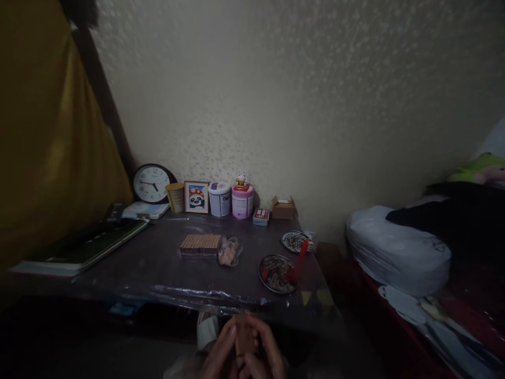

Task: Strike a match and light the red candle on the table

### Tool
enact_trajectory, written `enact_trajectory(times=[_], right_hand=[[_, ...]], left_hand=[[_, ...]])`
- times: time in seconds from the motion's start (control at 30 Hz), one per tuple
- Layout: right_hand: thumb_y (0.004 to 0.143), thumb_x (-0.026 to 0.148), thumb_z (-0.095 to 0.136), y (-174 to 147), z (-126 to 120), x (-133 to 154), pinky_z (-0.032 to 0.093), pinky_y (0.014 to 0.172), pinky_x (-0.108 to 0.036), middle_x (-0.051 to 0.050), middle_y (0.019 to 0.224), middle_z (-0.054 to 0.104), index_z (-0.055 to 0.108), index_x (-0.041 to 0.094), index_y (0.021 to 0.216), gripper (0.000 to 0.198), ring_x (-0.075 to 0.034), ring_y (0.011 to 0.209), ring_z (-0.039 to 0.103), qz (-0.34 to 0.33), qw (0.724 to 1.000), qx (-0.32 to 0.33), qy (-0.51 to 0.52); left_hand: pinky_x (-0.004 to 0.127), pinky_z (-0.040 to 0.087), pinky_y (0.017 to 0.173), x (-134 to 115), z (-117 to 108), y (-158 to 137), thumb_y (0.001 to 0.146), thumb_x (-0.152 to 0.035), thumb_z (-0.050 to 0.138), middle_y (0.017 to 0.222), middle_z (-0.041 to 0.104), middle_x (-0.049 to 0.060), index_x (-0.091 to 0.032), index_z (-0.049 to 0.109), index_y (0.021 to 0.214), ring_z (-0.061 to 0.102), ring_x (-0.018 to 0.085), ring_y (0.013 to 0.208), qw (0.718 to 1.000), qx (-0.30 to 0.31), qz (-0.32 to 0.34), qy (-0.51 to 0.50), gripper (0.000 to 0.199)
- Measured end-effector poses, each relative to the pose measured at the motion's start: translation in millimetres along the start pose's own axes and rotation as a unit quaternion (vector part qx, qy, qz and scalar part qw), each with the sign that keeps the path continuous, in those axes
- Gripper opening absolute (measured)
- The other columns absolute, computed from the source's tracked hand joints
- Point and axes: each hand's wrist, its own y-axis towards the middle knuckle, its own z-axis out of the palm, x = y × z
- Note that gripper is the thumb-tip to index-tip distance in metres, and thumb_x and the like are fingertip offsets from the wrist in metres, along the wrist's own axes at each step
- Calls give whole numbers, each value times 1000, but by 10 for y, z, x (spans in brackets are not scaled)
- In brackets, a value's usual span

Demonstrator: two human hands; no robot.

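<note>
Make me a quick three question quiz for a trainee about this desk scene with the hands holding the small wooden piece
1. True or false: both hands, the left hand and the right hand, grip one small wooden block.
2. Which stands nearest the wall clock? A) the yellow cup B) the cardboard box C) the round tray
3. Fill in: the red tool leans on the rim of the nearer round ____.

Key: 1 true; 2 A; 3 tray.
</note>
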Motion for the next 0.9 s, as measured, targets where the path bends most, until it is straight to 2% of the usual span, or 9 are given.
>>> enact_trajectory(times=[0.13, 0.23, 0.37, 0.47, 0.63, 0.7, 0.77, 0.83, 0.9], right_hand=[[70, 50, 64, -7, 30, -33, 51, 55, -19, -6, 122, 59, 58, 24, 115, 52, -17, 76, 65, 32, 999, -3, 33], [76, 52, 56, -27, 49, -24, 49, 48, -20, -6, 114, 63, 48, 27, 126, 56, -15, 67, 64, 47, 999, 18, -7], [82, 53, 49, -48, 78, 58, 54, 66, -22, -4, 126, 57, 47, 28, 128, 53, -22, 100, 61, 6, 995, -9, -96], [82, 51, 49, -48, 79, 117, 53, 76, -24, -4, 128, 56, 45, 28, 129, 53, -23, 111, 57, 7, 994, -18, -109], [75, 47, 61, 11, -49, 196, 40, 100, -31, -5, 133, 52, 46, 25, 129, 60, -25, 123, 46, -34, 990, 48, -128], [73, 45, 64, 51, -125, 236, 40, 100, -33, -7, 133, 51, 43, 24, 131, 65, -24, 122, 47, -37, 988, 99, -110], [75, 45, 62, 94, -194, 272, 43, 96, -33, -9, 130, 54, 45, 23, 129, 61, -24, 117, 52, -18, 988, 131, -84], [79, 44, 58, 136, -249, 286, 46, 91, -32, -9, 122, 60, 52, 23, 122, 48, -23, 111, 56, 4, 990, 126, -68], [81, 43, 55, 176, -293, 269, 48, 86, -30, -7, 108, 67, 62, 22, 107, 34, -22, 101, 61, 6, 993, 88, -80]], left_hand=[[36, 43, 90, -16, 32, -45, 68, -36, 70, 100, 70, 6, -27, 63, 109, 61, 25, 102, 1000, -2, -14, -1, 42], [36, 44, 90, -32, 86, -71, 72, -37, 67, 100, 71, 7, -26, 62, 109, 62, 24, 101, 1000, 3, -10, 1, 39], [33, 45, 88, -47, 171, -99, 74, -34, 65, 95, 72, 5, -26, 64, 106, 62, 23, 100, 1000, 15, -5, 9, 32], [31, 45, 85, -48, 208, -122, 75, -33, 65, 91, 73, 5, -25, 66, 103, 63, 23, 97, 1000, 10, 6, 9, 29], [29, 45, 82, -61, 169, -142, 81, -29, 59, 89, 73, 4, -23, 62, 110, 65, 19, 91, 999, 38, -6, -5, 30], [27, 44, 82, -59, 119, -122, 82, -29, 57, 88, 72, 4, -21, 60, 113, 64, 17, 88, 999, 48, -10, -16, 32], [28, 44, 82, -54, 71, -89, 82, -30, 56, 88, 72, 4, -22, 58, 114, 64, 16, 85, 998, 57, -23, -36, 33], [28, 46, 78, -49, 47, -63, 82, -33, 56, 88, 71, 4, -22, 58, 114, 64, 16, 81, 997, 49, -49, -40, 33], [26, 47, 71, -46, 53, -56, 83, -36, 53, 84, 70, 4, -20, 57, 112, 64, 15, 75, 997, 22, -72, -14, 33]])
